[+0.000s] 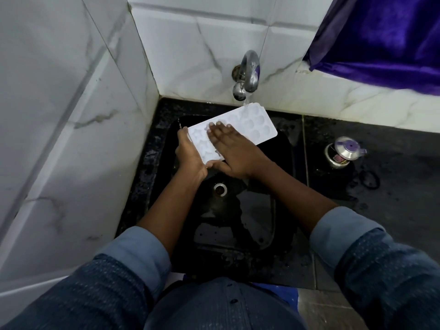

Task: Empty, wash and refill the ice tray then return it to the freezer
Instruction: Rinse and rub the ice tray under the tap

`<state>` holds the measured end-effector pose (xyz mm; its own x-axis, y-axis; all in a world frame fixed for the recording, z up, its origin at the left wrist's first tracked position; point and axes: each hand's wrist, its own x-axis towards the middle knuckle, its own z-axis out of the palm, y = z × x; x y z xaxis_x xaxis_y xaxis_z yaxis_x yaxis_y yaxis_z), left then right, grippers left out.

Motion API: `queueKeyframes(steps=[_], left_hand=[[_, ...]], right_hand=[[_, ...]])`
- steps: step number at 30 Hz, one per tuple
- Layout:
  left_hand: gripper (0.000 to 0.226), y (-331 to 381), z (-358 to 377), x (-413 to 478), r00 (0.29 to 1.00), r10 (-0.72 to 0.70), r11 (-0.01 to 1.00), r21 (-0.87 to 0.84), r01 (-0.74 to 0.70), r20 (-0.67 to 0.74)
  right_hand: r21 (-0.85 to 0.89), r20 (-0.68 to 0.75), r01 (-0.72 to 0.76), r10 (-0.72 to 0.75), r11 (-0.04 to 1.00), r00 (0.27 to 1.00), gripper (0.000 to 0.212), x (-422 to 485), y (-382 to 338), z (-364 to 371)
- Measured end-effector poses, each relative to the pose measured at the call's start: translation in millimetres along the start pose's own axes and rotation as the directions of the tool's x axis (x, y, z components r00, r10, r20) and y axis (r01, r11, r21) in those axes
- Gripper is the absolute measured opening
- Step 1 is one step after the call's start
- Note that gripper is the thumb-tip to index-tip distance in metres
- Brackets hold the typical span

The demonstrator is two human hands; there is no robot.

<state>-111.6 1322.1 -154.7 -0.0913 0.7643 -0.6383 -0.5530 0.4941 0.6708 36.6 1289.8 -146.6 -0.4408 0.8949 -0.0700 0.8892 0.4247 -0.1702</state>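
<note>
Person stands at a black sink (282, 160) set in a dark stone counter (392, 198), corner of white marbled tile wall (59, 115). The white ice tray (252, 123) is held above the basin, tilted, with its far end up under the steel tap (247, 72). A thin stream of water (246, 101) lands on that far end. Left hand (190, 156) grips the tray's near-left end, fingers curled round the edge. Right hand (232, 150) lies flat on the tray's top face, fingers straight and together, palm down over the near cups; it clamps nothing. Far cups look empty of ice, though the glare makes it hard to be sure. Drain (219, 188) sits directly below the hands. On the counter to the right are a small steel pot with lid (342, 152) and, just beside it, a black ring (369, 179). Purple cloth (381, 39) hangs at upper right. Blue sleeves are rolled to mid-forearm.
</note>
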Motion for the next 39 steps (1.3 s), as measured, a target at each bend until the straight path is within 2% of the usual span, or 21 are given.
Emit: queueKeyframes(steps=[1,2,5,6,7,9,10,11,13,15,17,19,21,23,27,29,33,39], left_hand=[[0.049,-1,-2,-1,1.0,0.0,1.0,0.005,0.0,-0.008],[0.048,-2,-3,-1,1.0,0.0,1.0,0.009,0.0,-0.011],[0.046,-3,-2,-6,1.0,-0.015,1.0,0.017,0.015,-0.001],[0.045,-4,1,-8,1.0,-0.017,1.0,0.011,0.017,-0.007],[0.043,-6,3,-10,1.0,-0.013,1.0,0.003,0.013,-0.014],[0.042,-9,5,-10,1.0,-0.009,1.0,-0.021,0.009,-0.009],[0.043,-10,4,-10,1.0,-0.009,1.0,-0.027,0.009,-0.005],[0.044,-10,2,-10,1.0,-0.009,1.0,-0.024,0.009,-0.006],[0.046,-9,-3,-9,1.0,-0.011,1.0,0.002,0.011,-0.016],[0.046,-9,-6,-8,1.0,-0.013,1.0,0.025,0.013,-0.019],[0.047,-11,-4,-8,1.0,-0.013,0.999,0.031,0.014,-0.013],[0.048,-13,0,-10,1.0,-0.009,1.0,0.012,0.009,-0.013],[0.048,-16,2,-11,1.0,-0.004,0.999,-0.033,0.005,0.008],[0.049,-18,1,-9,0.999,-0.015,0.997,-0.078,0.018,0.035],[0.051,-19,5,-14,0.976,-0.065,0.992,-0.092,0.085,0.206],[0.049,-20,6,-15,0.964,-0.098,0.989,-0.081,0.121,0.246],[0.065,-15,3,-10,0.946,-0.185,0.982,0.027,0.184,0.265],[0.032,-14,15,-6,0.94,-0.106,0.993,0.078,0.085,0.323]], right_hand=[[0.0,-0.005,0.005,-0.005,1.0,1.0,0.099,-2,4,-1],[0.01,-0.029,-0.051,0.051,0.999,0.998,0.1,-3,11,-3],[0.075,-0.063,-0.358,0.363,0.931,0.93,0.095,-8,21,-6],[0.091,-0.046,-0.374,0.379,0.923,0.924,0.095,-8,17,-6],[0.099,-0.031,-0.32,0.325,0.942,0.945,0.098,-7,10,-4],[0.072,0.0,-0.118,0.118,0.99,0.993,0.1,-10,-1,4],[0.051,0.015,-0.053,0.052,0.997,0.999,0.099,-12,-1,5],[0.041,0.014,-0.046,0.045,0.998,0.999,0.098,-13,5,5],[0.053,-0.013,-0.193,0.194,0.98,0.981,0.099,-15,20,0],[0.078,-0.035,-0.402,0.406,0.912,0.913,0.099,-18,33,-3],[0.089,-0.04,-0.484,0.489,0.87,0.871,0.101,-17,30,-2],[0.121,-0.021,-0.388,0.393,0.914,0.919,0.104,-16,15,0],[0.102,0.005,-0.183,0.184,0.978,0.983,0.101,-15,-1,3],[0.083,0.009,-0.068,0.067,0.994,0.998,0.097,-13,-11,4],[0.129,-0.039,-0.074,0.079,0.989,0.996,0.091,-5,-29,1],[0.136,-0.045,-0.051,0.057,0.989,0.997,0.09,-7,-33,2],[0.052,-0.022,-0.007,0.008,0.999,1.0,0.09,-33,-20,10],[0.023,-0.008,-0.115,0.116,0.993,0.993,0.093,-13,2,0]])
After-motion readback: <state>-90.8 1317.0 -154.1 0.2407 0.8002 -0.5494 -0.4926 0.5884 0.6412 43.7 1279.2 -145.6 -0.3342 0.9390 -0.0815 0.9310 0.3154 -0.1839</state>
